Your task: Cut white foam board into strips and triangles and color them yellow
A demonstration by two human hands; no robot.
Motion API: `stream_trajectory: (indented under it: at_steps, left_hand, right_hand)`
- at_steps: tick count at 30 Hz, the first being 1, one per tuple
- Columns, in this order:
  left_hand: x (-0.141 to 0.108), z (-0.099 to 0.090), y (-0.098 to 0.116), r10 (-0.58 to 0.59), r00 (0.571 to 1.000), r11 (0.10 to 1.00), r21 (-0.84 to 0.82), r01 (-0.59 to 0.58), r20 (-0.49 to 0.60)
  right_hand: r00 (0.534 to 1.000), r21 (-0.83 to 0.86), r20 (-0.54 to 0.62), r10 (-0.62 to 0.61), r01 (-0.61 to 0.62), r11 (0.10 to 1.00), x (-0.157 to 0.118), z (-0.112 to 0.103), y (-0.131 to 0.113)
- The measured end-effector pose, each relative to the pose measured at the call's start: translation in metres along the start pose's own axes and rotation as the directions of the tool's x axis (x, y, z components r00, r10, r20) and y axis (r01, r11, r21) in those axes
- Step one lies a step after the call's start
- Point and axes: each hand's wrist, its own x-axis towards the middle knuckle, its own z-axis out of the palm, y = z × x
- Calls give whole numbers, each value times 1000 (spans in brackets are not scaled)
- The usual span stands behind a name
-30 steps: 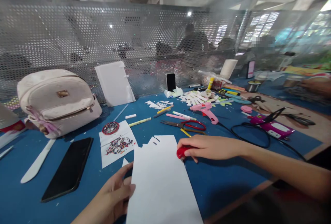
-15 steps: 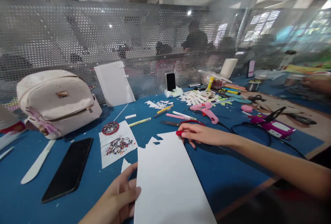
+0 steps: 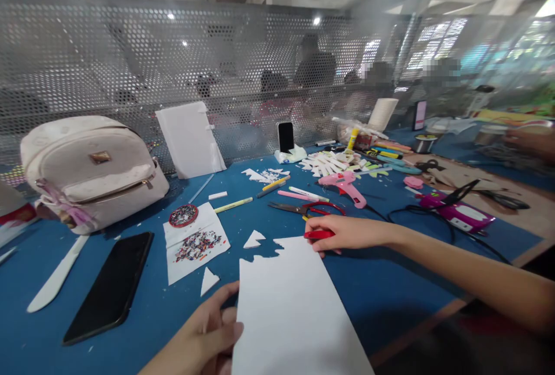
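A large white board [image 3: 295, 311] with a jagged far edge lies in front of me. My left hand [image 3: 217, 329] grips its left edge, thumb on top. At the board's far right corner, my right hand [image 3: 332, 235] is closed around a small red tool [image 3: 319, 235], whose blade I cannot make out. One jagged white scrap [image 3: 254, 239] lies beyond the far edge, and a triangular one [image 3: 209, 281] lies to the left. Scissors with red handles [image 3: 303, 208] rest just past my right hand.
Left are a backpack [image 3: 97, 173], a black phone [image 3: 110, 288], a white knife [image 3: 60, 277] and paper with glitter bits [image 3: 197, 248]. Beyond are pens, a pink glue gun [image 3: 344, 185], white strips [image 3: 329, 162] and an upright phone [image 3: 285, 137]. A purple device [image 3: 459, 213] with cable is right.
A jagged scrap has come away from the board's far edge. The board and my left hand have shifted slightly right and nearer. My right hand has moved slightly right and nearer, showing more red tool.
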Motion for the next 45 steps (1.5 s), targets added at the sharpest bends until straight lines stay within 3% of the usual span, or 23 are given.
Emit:
stream_trajectory:
  at_steps: [3, 5, 9, 12, 17, 19, 23, 28, 33, 35, 39, 45]
  left_hand:
    - [4, -18, 5, 153, 987, 978, 152, -144, -51]
    - [3, -29, 15, 288, 953, 910, 337, -243, -90]
    - [-5, -42, 45, 428, 894, 735, 626, -259, -132]
    - [-10, -47, 64, 450, 878, 696, 680, -231, -163]
    - [-11, -39, 77, 475, 857, 700, 676, -231, -199]
    - [-11, -33, 79, 478, 858, 699, 673, -241, -189]
    - [-11, -29, 80, 474, 867, 675, 695, -248, -151]
    - [-11, -32, 82, 472, 877, 602, 759, -246, -90]
    - [-8, -34, 81, 469, 883, 518, 819, -249, -28]
    - [-8, -34, 78, 466, 885, 493, 834, -250, -11]
    - [-9, -34, 68, 431, 900, 456, 845, -279, 65]
    - [-5, -35, 58, 418, 890, 336, 880, -336, 180]
  right_hand:
    - [998, -8, -47, -34, 33, 999, -1, -4, 2]
    - [992, -9, -106, -66, 65, 998, -1, -8, 1]
    - [961, 22, -218, -171, 180, 983, -3, -10, -9]
    - [904, 66, -314, -291, 326, 943, -7, -7, -19]
    - [762, 91, -481, -434, 536, 839, -11, 4, -29]
    - [746, 59, -485, -456, 549, 834, -10, 9, -30]
    - [778, -58, -458, -430, 456, 888, -9, 12, -27]
    - [748, -257, -512, -423, 337, 906, -12, 4, -20]
    - [860, -260, -399, -317, 225, 939, -20, -1, -15]
    - [879, -269, -384, -283, 186, 945, -24, 0, -15]
    - [864, -291, -399, -308, 199, 936, -28, 7, -21]
    - [871, -163, -382, -309, 266, 950, -20, 17, -27]
